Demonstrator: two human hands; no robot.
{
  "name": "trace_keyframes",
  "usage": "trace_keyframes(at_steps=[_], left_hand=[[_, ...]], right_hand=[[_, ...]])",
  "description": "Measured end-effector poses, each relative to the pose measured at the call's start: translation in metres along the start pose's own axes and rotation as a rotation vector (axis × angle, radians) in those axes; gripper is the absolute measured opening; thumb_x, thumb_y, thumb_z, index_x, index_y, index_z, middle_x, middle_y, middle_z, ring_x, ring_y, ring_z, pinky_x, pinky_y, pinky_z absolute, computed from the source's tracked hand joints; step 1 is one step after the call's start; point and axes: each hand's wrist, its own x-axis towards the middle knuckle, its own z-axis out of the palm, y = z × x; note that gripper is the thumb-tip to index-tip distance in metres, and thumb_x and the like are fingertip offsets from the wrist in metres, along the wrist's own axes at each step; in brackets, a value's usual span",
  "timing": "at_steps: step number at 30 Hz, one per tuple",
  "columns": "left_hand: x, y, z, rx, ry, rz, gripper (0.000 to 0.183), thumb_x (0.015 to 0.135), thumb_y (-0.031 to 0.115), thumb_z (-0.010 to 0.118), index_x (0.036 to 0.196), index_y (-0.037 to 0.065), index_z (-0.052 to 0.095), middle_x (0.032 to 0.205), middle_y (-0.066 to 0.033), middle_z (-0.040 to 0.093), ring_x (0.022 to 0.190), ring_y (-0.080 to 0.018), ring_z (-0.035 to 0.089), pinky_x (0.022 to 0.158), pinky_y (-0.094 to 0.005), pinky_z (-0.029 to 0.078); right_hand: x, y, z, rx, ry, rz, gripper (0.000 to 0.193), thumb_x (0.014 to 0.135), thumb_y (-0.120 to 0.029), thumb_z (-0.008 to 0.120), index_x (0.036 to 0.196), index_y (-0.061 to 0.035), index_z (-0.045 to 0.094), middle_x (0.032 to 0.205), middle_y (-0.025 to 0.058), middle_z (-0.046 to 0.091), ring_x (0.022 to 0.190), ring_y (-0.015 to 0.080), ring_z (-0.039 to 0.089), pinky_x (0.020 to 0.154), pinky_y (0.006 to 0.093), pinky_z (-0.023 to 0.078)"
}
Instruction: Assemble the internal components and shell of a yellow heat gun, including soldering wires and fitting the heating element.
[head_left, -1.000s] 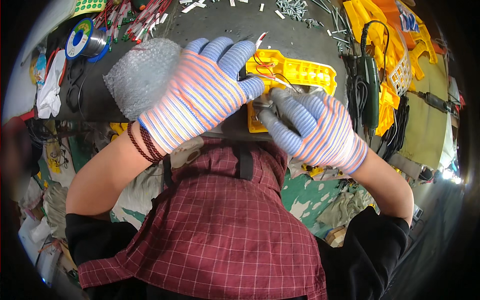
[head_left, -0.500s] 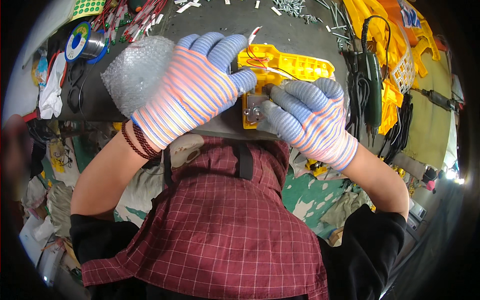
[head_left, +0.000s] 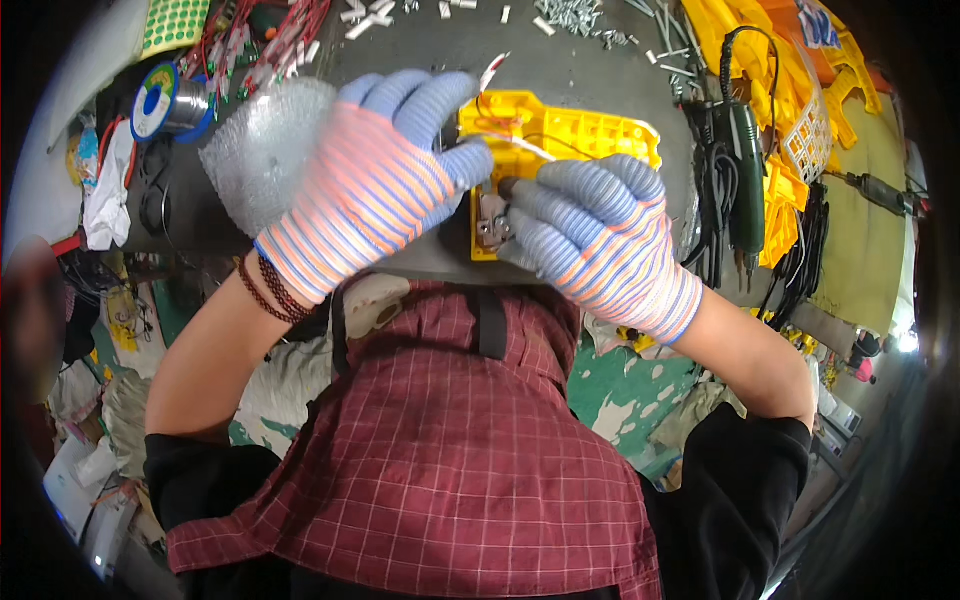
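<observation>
A yellow plastic housing (head_left: 590, 136), open side up with ribs inside, lies on the dark bench in front of me. Red, white and dark wires (head_left: 515, 140) run through its upper part. In its lower leg sits a small silvery metal part (head_left: 492, 222). My left hand (head_left: 385, 165), in a striped knitted glove, is curled at the housing's left edge, thumb over that side; its fingertips are partly hidden. With bent fingers, my right hand (head_left: 610, 230), gloved alike, grips at the metal part's right side. Its fingertips cover some of the part.
A bubble-wrap bundle (head_left: 262, 150) lies beside my left hand. A solder spool (head_left: 180, 105) and red-wired parts (head_left: 255, 45) are farther left. Screws (head_left: 575, 20) lie at the back. A dark green power screwdriver (head_left: 746, 185) and yellow plastic pieces (head_left: 780, 90) stand at the right.
The housing has shifted slightly left, along with both hands. My right fingertips are still at the metal part, and the left hand stays at the housing's left edge.
</observation>
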Motion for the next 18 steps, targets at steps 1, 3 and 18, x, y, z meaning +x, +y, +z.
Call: trace_keyframes(at_steps=[1,3,18], left_hand=[[0.002,0.0,0.0,-0.013,-0.011,-0.005,0.033,0.065,0.019,0.075,0.096,0.013,0.069,0.123,-0.015,0.058,0.109,-0.0352,0.057,0.092,-0.0454,0.048],[0.004,-0.002,-0.009,-0.062,-0.028,-0.018,0.029,0.067,0.015,0.074,0.096,0.012,0.068,0.125,-0.0162,0.056,0.113,-0.0359,0.055,0.096,-0.0471,0.045],[0.135,-0.002,-0.019,-0.793,-0.811,-0.077,0.035,0.087,0.035,0.066,0.107,0.007,0.07,0.096,-0.013,0.068,0.092,-0.0275,0.067,0.085,-0.0344,0.051]], right_hand=[[0.001,0.003,-0.001,0.011,-0.012,-0.014,0.023,0.065,-0.021,0.061,0.085,-0.0116,0.066,0.098,0.0033,0.068,0.099,0.0197,0.062,0.079,0.0373,0.05],[0.0,0.004,-0.001,-0.037,0.006,-0.034,0.026,0.065,-0.021,0.06,0.086,-0.0093,0.066,0.098,0.0043,0.068,0.1,0.0203,0.062,0.078,0.037,0.052],[-0.007,-0.01,-0.004,0.004,-0.071,0.033,0.034,0.061,-0.017,0.063,0.091,-0.0024,0.068,0.101,0.0113,0.068,0.102,0.0272,0.062,0.09,0.0442,0.053]])
